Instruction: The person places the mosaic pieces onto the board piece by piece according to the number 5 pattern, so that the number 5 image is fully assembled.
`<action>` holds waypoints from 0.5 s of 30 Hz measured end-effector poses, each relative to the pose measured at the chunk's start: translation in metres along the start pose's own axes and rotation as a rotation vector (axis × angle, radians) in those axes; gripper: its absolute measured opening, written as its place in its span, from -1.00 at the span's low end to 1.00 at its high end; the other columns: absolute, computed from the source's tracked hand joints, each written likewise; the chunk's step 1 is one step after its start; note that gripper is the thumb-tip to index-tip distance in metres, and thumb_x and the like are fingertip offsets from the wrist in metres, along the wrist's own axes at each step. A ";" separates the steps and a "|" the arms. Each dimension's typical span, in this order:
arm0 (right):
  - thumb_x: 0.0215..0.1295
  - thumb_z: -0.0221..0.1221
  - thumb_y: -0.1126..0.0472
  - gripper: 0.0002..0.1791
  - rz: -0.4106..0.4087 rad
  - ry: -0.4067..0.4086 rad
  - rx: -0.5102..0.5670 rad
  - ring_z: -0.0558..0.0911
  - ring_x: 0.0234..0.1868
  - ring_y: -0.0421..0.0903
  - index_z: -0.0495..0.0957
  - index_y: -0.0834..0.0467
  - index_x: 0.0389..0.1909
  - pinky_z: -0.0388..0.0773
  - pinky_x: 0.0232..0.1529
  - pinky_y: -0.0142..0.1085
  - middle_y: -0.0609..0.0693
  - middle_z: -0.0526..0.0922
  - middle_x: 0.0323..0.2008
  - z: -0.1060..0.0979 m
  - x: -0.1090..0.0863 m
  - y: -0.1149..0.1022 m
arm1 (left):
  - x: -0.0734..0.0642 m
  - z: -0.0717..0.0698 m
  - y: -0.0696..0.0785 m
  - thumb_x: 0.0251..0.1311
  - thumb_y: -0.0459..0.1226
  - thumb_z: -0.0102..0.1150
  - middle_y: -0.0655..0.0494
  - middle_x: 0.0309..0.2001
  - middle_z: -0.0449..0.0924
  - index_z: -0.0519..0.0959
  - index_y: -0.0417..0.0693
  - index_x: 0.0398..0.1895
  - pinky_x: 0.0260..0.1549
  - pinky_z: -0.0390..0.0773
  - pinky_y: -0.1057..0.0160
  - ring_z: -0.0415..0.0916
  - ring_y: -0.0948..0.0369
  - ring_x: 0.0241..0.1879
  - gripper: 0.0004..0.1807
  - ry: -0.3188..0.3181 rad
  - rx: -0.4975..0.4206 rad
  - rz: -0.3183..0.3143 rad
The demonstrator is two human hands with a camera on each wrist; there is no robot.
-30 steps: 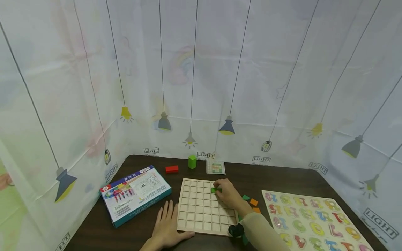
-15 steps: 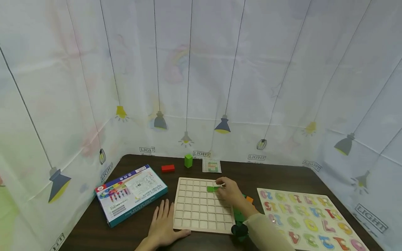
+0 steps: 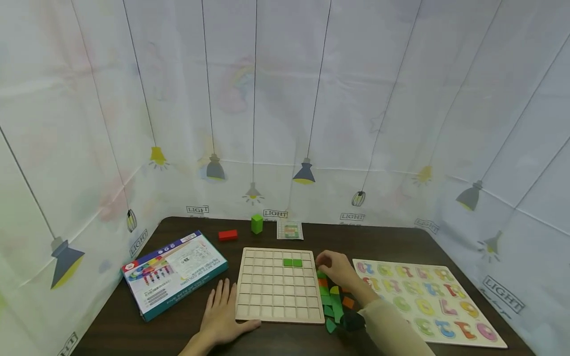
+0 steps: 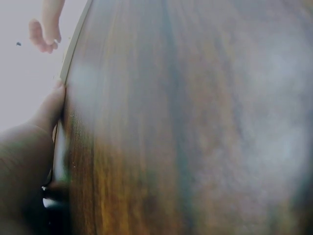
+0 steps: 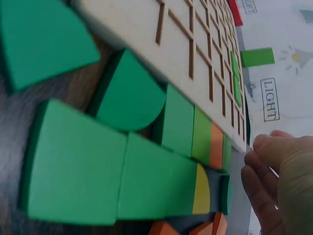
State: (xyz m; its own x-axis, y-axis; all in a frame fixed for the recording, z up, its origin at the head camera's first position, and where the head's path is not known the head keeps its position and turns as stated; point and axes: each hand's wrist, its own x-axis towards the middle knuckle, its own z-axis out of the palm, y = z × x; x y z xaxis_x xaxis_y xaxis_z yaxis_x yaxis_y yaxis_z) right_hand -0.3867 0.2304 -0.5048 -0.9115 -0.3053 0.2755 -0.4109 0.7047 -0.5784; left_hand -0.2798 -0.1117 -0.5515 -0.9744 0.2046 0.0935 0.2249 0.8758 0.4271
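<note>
A pale wooden grid board (image 3: pixel 258 291) lies on the dark table. Two green square blocks (image 3: pixel 292 262) sit side by side in cells near its far edge. My left hand (image 3: pixel 220 316) rests flat by the board's left front corner, fingers spread, its thumb along the front edge. Beyond the board's right edge is my right hand (image 3: pixel 340 272), above a cluster of loose blocks. In the right wrist view, the right hand (image 5: pixel 288 181) has loosely bent fingers and nothing visible between them. Green blocks (image 5: pixel 73 166), an orange block (image 5: pixel 216 147) and a rounded green piece (image 5: pixel 129 95) lie beside the board.
A flat printed box (image 3: pixel 175 272) lies at left. Behind the board are a red block (image 3: pixel 228 235), an upright green block (image 3: pixel 257 224) and a small pattern card (image 3: pixel 290 230). A letter puzzle board (image 3: pixel 427 301) occupies the right side. A patterned curtain (image 3: pixel 285 99) surrounds the table.
My right hand has let go of the second green square, which now lies in its cell beside the first, and has moved right, off the board. The left hand stays put; the head view has shifted.
</note>
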 end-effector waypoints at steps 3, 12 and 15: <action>0.15 0.27 0.38 -0.87 -0.016 0.004 -0.018 0.57 -0.33 -0.17 0.60 0.16 -0.28 0.56 -0.30 -0.28 -0.08 0.62 -0.35 -0.001 -0.002 0.003 | 0.000 -0.001 -0.001 -0.26 0.59 -0.08 -0.31 0.44 -0.16 0.03 -0.30 0.44 0.31 -0.28 -0.15 -0.32 -0.17 0.43 0.39 0.003 -0.008 -0.005; 0.15 0.27 0.38 -0.87 -0.082 -0.012 -0.083 0.56 -0.41 -0.23 0.65 0.11 -0.31 0.55 -0.39 -0.36 -0.09 0.66 -0.35 -0.002 -0.012 0.012 | 0.001 0.002 -0.003 -0.23 0.56 -0.04 -0.31 0.44 -0.15 0.03 -0.31 0.43 0.31 -0.30 -0.14 -0.31 -0.16 0.43 0.37 0.011 -0.003 -0.001; 0.15 0.27 0.38 -0.88 -0.099 -0.025 -0.093 0.55 -0.44 -0.25 0.66 0.13 -0.30 0.53 -0.44 -0.38 -0.05 0.67 -0.34 -0.002 -0.015 0.013 | 0.001 0.004 -0.003 -0.26 0.58 -0.06 -0.30 0.44 -0.14 0.05 -0.29 0.43 0.31 -0.29 -0.13 -0.31 -0.16 0.43 0.37 0.004 -0.007 -0.007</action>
State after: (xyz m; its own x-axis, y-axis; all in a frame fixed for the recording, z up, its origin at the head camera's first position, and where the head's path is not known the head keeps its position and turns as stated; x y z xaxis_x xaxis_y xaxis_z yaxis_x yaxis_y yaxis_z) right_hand -0.3788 0.2456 -0.5149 -0.8672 -0.3911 0.3081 -0.4964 0.7262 -0.4756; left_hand -0.2818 -0.1127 -0.5562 -0.9760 0.1966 0.0937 0.2177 0.8743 0.4338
